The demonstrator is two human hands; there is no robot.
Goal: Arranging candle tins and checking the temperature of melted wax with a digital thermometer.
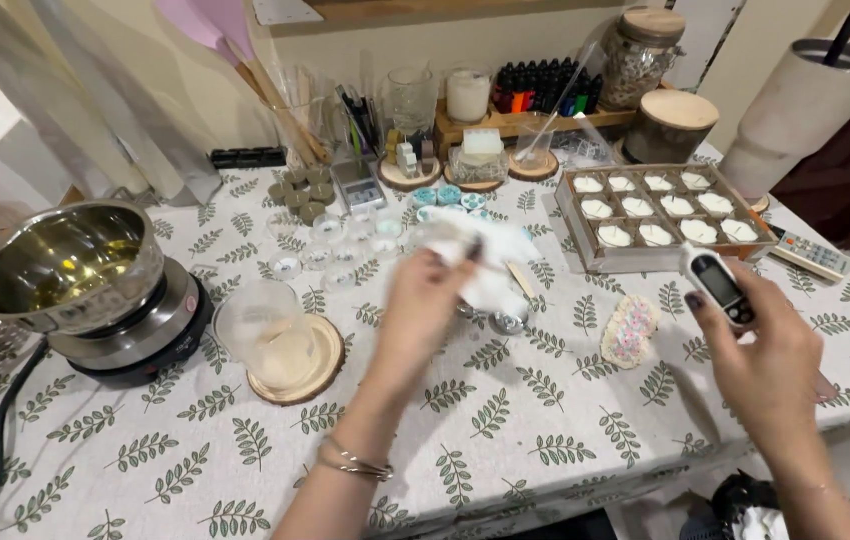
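Observation:
My left hand (423,305) is over the middle of the table, fingers closed on a crumpled white tissue (490,262) that is blurred with motion. My right hand (760,350) is at the right, gripping a small white handheld thermometer (717,283) with a dark screen, held upright above the tablecloth. A cardboard tray (577,222) of white wax-filled round moulds lies just beyond the thermometer. A pale heart-shaped piece with coloured sprinkles (629,330) rests on the cloth between my two hands.
A steel bowl of clear liquid (60,265) sits on a small hot plate (150,340) at the left, its cord running off the front. A frosted cup (263,325) stands on a wooden coaster. Jars, dye bottles (545,85), small glass cups and a remote control (811,256) line the back and right.

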